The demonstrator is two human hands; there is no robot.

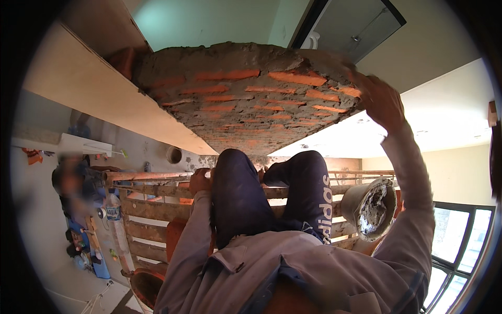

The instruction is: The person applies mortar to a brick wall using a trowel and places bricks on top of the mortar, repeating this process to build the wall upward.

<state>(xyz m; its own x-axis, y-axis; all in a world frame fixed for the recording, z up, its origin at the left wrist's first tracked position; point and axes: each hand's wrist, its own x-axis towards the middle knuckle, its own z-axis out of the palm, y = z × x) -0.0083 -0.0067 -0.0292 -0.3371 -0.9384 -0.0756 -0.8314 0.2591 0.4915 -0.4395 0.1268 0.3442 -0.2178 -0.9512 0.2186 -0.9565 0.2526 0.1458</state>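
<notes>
A brick wall (282, 103) with rough grey mortar between orange bricks rises before me, flanked by pale smooth panels. My right hand (380, 102) is raised against its upper right edge; the fingers are smeared by motion, so what they hold is unclear. Low at my left knee, my left hand (201, 181) has its fingers curled on a rail of the slatted scaffold (146, 227). My knees are bent on this platform. A bucket (367, 209) with grey mortar in and on it stands at my right.
Below at the left is another person (73, 186), near a blue object (99, 261) with assorted items. A plastic bottle (112, 212) sits by the scaffold's left end, above an orange-rimmed container (146, 288). A window (452, 240) is at the right, a dark-framed opening (348, 31) beyond the wall's top.
</notes>
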